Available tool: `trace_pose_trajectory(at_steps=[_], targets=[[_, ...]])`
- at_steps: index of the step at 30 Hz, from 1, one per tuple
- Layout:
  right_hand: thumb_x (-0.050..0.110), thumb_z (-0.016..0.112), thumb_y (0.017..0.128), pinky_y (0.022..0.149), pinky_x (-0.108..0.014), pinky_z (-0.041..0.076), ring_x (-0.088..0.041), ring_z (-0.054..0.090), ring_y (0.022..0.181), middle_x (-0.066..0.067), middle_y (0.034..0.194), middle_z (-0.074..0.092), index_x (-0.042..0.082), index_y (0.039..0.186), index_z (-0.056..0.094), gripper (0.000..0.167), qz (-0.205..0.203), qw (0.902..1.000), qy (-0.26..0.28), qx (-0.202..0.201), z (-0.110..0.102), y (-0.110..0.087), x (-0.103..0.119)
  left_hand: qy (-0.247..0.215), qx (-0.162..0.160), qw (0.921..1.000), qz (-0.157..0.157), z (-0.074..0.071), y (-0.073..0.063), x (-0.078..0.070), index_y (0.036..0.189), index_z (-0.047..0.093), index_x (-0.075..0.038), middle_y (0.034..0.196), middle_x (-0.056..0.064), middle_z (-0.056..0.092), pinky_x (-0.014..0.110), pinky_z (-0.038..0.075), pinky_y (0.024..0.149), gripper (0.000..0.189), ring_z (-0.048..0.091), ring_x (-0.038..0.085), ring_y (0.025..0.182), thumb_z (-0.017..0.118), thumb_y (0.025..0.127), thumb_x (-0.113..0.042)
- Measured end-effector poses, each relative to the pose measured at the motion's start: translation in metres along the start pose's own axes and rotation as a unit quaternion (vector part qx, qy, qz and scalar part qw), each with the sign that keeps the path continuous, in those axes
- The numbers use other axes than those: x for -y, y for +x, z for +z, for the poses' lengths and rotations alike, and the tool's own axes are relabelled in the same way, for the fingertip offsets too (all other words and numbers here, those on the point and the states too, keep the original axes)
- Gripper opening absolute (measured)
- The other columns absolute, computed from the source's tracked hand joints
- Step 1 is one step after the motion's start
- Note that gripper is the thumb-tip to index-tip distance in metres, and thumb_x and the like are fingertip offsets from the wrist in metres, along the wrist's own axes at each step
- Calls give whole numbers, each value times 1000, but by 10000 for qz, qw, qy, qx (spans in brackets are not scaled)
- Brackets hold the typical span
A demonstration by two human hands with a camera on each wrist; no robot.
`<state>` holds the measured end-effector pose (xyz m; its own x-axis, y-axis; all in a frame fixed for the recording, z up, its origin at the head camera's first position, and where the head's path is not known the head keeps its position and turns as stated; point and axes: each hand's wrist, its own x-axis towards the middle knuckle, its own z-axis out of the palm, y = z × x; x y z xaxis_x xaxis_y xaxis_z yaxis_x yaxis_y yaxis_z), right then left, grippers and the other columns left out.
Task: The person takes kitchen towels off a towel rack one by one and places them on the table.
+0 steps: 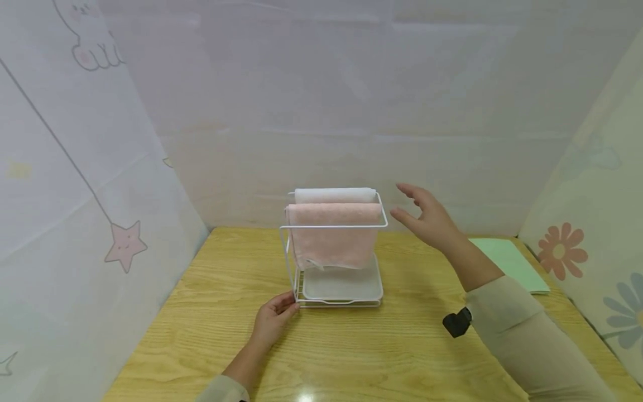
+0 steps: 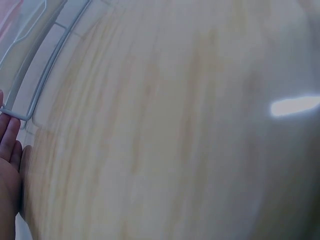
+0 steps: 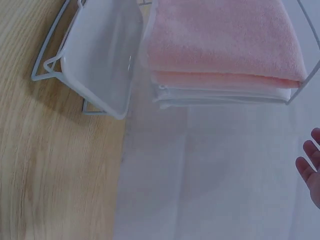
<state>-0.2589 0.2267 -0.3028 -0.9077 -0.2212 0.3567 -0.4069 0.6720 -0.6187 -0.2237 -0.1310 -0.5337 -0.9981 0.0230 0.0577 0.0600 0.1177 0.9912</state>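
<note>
Two bare hands show. The left hand (image 1: 273,321) pinches the lower near-left corner of the one white wire-metal rack (image 1: 334,226), its thumb and fingers on the wire. The right hand (image 1: 427,220) holds nothing: thumb and fingers are spread apart, just beside the rack's upper right end and not touching it.

On the rack's upper part hang two folded towels, one of soft pink pile (image 1: 334,240) nearer the person and one white cloth towel (image 1: 334,192) behind it. Below them, one shallow white rectangular tray with rounded corners (image 1: 341,286) lies in the rack's base. One small black device (image 1: 457,322) sits at the right wrist, by the beige sleeve (image 1: 532,329).

The rack stands on a yellowish wood-grain table (image 1: 226,290). Near the table's far right lies one flat pale-green rectangular item (image 1: 509,262). Pale fabric sheets (image 1: 331,100) enclose three sides, with one pink star (image 1: 126,244) printed at left and two large flowers, one coral (image 1: 562,251) and one blue-grey (image 1: 628,307), at right.
</note>
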Motion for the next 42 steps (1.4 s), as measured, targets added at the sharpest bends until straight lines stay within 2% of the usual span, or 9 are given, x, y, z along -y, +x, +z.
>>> trace_pose_trajectory(at_steps=[9, 16, 20, 25, 31, 37, 42], targets=[[32, 64, 96, 116, -51, 33, -33, 39, 139, -15, 152, 43, 9, 149, 39, 64, -321, 9995, 79, -8, 6, 16, 20, -14, 1, 10000, 71, 0, 0, 2, 121, 63, 7, 118, 25, 68, 15, 54, 80, 37, 66, 5, 96, 71, 89, -8], [33, 66, 94, 116, -50, 33, -30, 39, 140, -10, 153, 42, 12, 149, 39, 65, -425, 9987, 43, 264, 12, 28, 36, -133, -7, 9999, 72, -1, 1, 4, 121, 64, 8, 117, 27, 67, 14, 54, 79, 37, 65, 0, 92, 72, 88, -6], [31, 67, 93, 115, -50, 34, -31, 40, 139, -10, 153, 42, 11, 149, 40, 65, -491, 9979, -20, 411, 17, 35, 43, -93, -6, 9998, 176, 0, 0, 4, 120, 63, 9, 117, 28, 67, 14, 54, 79, 37, 64, -1, 92, 72, 88, -6], [33, 69, 92, 115, -52, 35, -31, 40, 138, -9, 151, 44, 13, 148, 41, 66, -465, 9967, -18, 669, 24, 41, 51, -14, 3, 9994, 340, 0, 0, 4, 120, 62, 11, 115, 29, 67, 14, 54, 79, 37, 65, -2, 91, 71, 89, -7], [32, 72, 89, 113, -52, 36, -31, 42, 136, -11, 147, 48, 13, 146, 44, 66, -411, 9945, 107, 959, 32, 49, 58, -115, 26, 9996, 255, 0, -1, 3, 120, 63, 9, 116, 28, 67, 14, 54, 79, 37, 65, -1, 92, 72, 87, -7], [30, 74, 87, 111, -51, 40, -35, 46, 132, -14, 141, 53, 10, 144, 47, 66, -522, 9903, -111, 1281, 41, 54, 62, -124, 52, 9998, 149, 1, -1, 3, 121, 63, 8, 117, 27, 67, 15, 54, 79, 36, 65, 0, 93, 71, 88, -6], [33, 76, 86, 108, -48, 43, -31, 50, 129, -11, 139, 55, 15, 143, 47, 67, -247, 9868, -237, 1583, 43, 58, 67, -173, 64, 9998, 121, 1, -1, 2, 122, 63, 7, 117, 25, 68, 14, 54, 80, 37, 65, 0, 94, 72, 88, -7]])
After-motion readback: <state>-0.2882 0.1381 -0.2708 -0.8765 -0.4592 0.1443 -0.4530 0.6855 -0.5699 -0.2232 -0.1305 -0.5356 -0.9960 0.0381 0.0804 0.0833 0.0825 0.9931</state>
